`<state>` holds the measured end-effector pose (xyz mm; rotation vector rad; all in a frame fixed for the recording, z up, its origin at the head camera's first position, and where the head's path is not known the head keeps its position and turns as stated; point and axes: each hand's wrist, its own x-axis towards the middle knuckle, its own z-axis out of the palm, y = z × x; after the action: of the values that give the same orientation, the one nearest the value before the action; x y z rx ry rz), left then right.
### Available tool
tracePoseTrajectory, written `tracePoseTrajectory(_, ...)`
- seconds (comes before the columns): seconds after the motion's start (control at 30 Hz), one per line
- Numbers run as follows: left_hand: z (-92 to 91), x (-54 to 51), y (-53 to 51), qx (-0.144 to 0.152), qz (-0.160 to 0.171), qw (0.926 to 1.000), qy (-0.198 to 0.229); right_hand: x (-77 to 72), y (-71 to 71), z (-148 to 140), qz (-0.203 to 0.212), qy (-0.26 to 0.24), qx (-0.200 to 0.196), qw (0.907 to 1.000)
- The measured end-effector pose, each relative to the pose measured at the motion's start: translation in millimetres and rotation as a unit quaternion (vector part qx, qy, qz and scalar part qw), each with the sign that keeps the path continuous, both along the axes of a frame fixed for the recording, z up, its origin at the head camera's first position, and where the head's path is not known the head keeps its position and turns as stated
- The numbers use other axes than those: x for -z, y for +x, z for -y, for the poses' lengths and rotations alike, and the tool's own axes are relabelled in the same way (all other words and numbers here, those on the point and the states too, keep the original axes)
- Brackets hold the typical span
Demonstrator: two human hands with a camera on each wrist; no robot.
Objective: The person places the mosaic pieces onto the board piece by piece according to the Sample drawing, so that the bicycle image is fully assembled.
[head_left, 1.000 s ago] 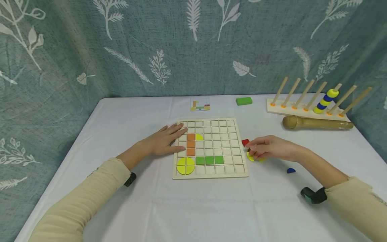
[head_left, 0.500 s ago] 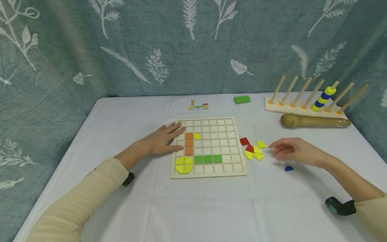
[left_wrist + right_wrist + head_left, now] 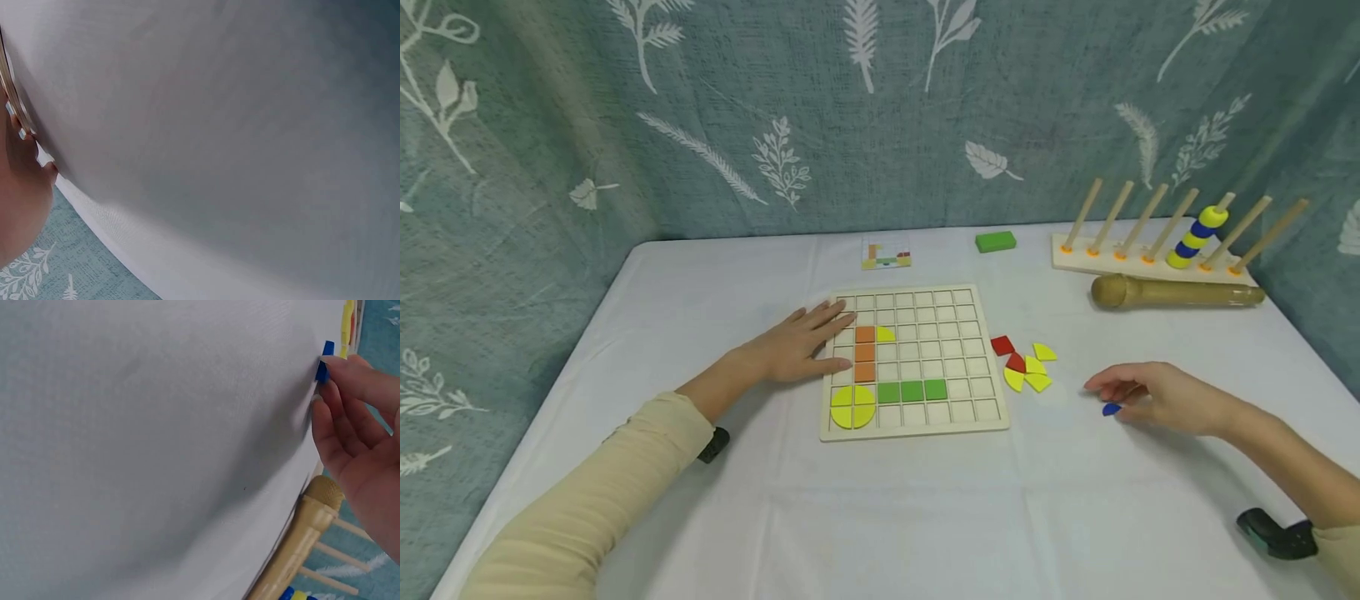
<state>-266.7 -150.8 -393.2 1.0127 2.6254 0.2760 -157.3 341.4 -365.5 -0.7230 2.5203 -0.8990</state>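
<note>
Presently, the blue piece (image 3: 1110,409) lies on the white tablecloth (image 3: 887,517) at the thumb tip of the right hand (image 3: 1176,398), which is half open, its fingers gently bent and the index fingertip apart from the piece. Left of that hand, red pieces (image 3: 1002,345) and yellow pieces (image 3: 1037,382) cluster beside the gridded board (image 3: 962,354), which sits between both hands. Fingers spread, the left hand (image 3: 793,343) rests on the board's left edge, grasping nothing. Beyond the right hand are a brown microphone-shaped object (image 3: 1180,292) and a peg rack (image 3: 1138,262).

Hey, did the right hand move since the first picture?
Yes. Against the grid board, the right hand moved rightward, away from the loose yellow pieces to the blue piece.
</note>
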Motion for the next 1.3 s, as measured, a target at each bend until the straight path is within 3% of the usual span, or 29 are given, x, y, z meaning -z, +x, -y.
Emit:
tracePoseTrajectory(0.1,0.2,0.2,-0.1,-0.001,0.002,1.0,-0.001,1.7,0.8,0,-0.035,0.006,-0.001,0.9994)
tracePoseTrajectory(0.43,0.4,-1.3,0.9,-0.002,0.005,1.0,-0.002,3.6,-0.2,2,-0.088,0.024,0.0,0.9958)
tracePoseTrajectory(0.77,0.6,-0.1,-0.2,-0.004,0.007,1.0,-0.001,1.1,-4.3,4,-0.043,0.053,0.032,0.9972)
tracePoseTrajectory(1.0,0.1,-2.6,1.3,-0.003,0.007,1.0,0.0,0.9,-8.8,16,-0.064,0.035,0.051,0.996)
tracePoseTrajectory(1.13,0.4,-3.1,1.8,-0.003,0.01,0.9999,0.002,-3.0,-12.3,31,-0.031,0.007,0.083,0.9961)
tracePoseTrajectory(1.3,0.1,-2.6,2.1,-0.007,0.011,0.9999,0.002,-5.6,-17.2,51,0.075,-0.067,0.129,0.9865)
